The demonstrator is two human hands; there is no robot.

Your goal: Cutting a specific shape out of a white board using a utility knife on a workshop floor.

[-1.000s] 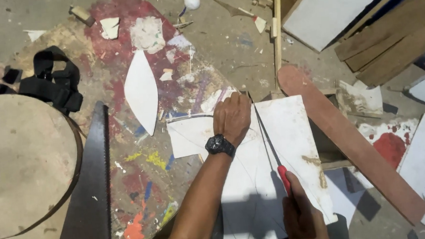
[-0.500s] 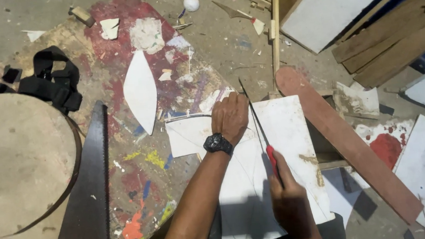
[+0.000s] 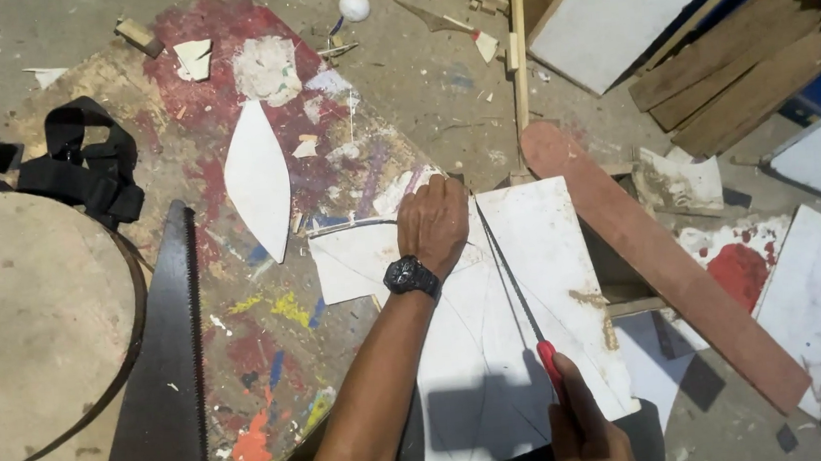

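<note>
Left hand [image 3: 434,224], wearing a black wristwatch [image 3: 411,277], presses flat on the white board [image 3: 547,250] lying across the paint-stained tabletop [image 3: 271,308]. Right hand [image 3: 587,435] is clamped on the red-handled narrow saw [image 3: 514,286], blade resting on the board beside the left hand. Near the tabletop's left edge lies a black handsaw [image 3: 165,373].

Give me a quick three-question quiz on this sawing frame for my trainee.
1. True or false: the left hand, with a black wristwatch, presses flat on the white board.
2. Which tool does the right hand grip? A) the wide black handsaw B) the thin red-handled saw C) a hammer
3. What colour is the small ball at the top of the view?

Key: 1 true; 2 B; 3 white.
</note>
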